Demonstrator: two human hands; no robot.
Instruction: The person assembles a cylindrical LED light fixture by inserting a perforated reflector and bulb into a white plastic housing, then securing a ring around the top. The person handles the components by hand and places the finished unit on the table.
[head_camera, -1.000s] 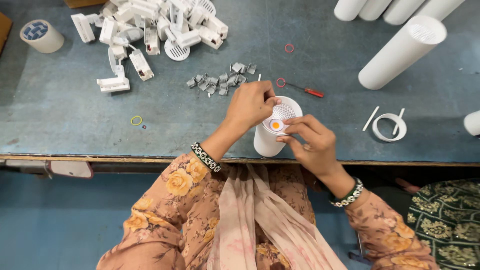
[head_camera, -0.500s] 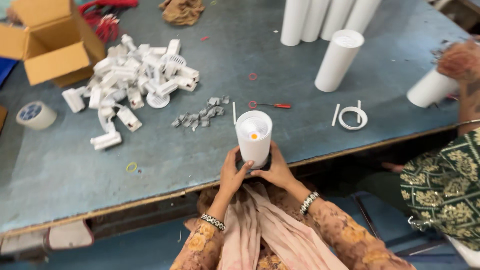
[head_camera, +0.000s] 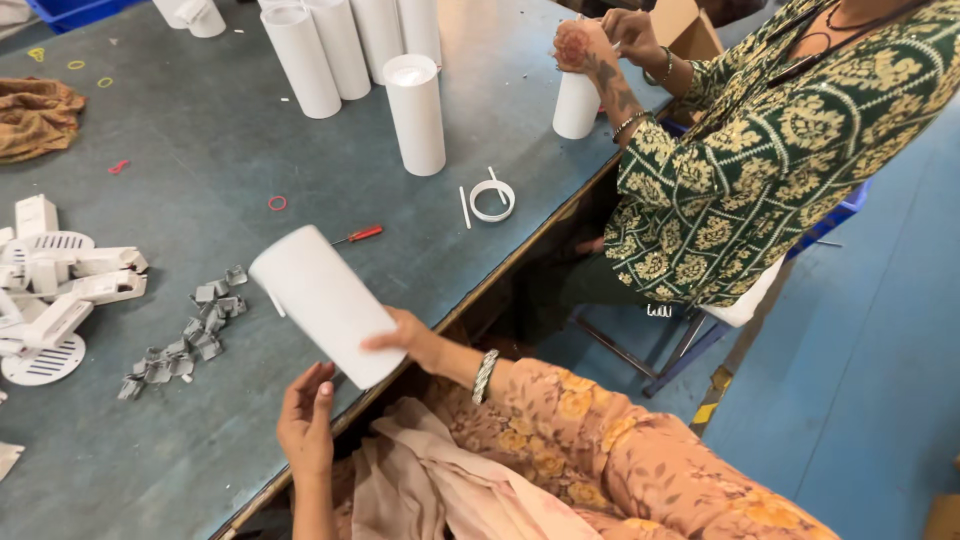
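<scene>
- My right hand (head_camera: 415, 338) now grips the white plastic cylinder (head_camera: 325, 303), lifted and tilted above the grey counter (head_camera: 200, 140) edge.
- My left hand (head_camera: 306, 425) has let go, open below it.

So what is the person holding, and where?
A white tube, gripped near its lower end by the right hand. The left hand is open just below it.

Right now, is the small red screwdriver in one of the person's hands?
No, the red screwdriver lies on the table, apart from the right hand holding the white cylinder.
</scene>
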